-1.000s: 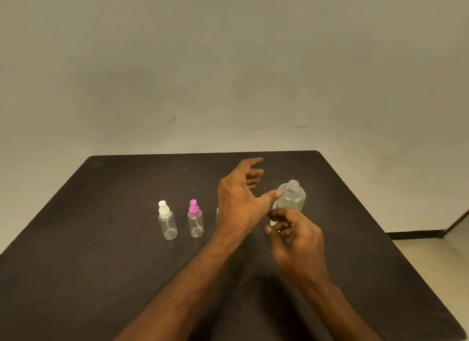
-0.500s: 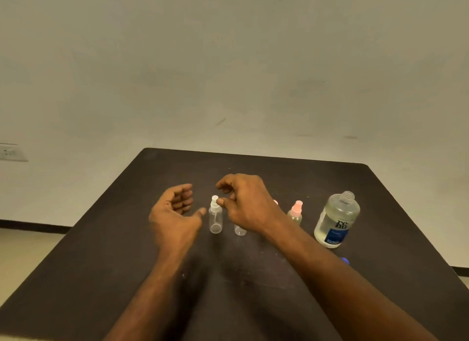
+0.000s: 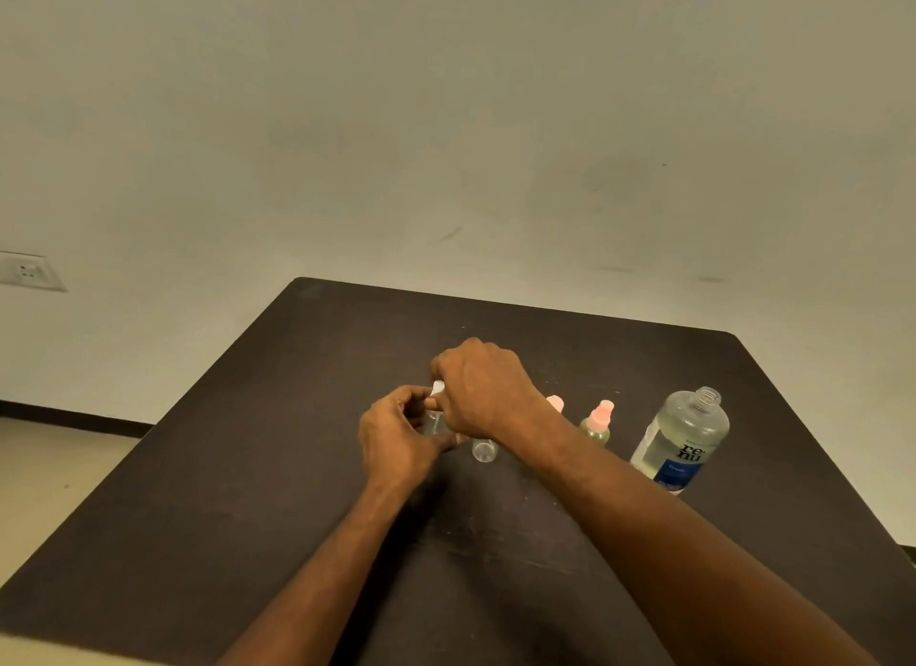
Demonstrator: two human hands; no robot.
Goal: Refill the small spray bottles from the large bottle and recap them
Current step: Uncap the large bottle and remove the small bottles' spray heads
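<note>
Four small clear plastic spray bottles stand in a row on the dark table [image 3: 248, 467]; one big uncapped bottle [image 3: 681, 440] at 3 o'clock. Left hand [image 3: 396, 437] grips the white-capped bottle [image 3: 435, 420] at centre, right hand [image 3: 483, 388] pinches its cap [image 3: 437, 387]. Second bottle [image 3: 484, 450] is mostly hidden, two others [image 3: 597, 422] have pink caps.

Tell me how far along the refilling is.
Early. Done: the large bottle stands uncapped. In hand: the left hand grips the white-capped bottle while the right hand works its cap. Left: the clear bottle looks empty, and two pink-capped bottles remain capped; their levels are unclear.
</note>
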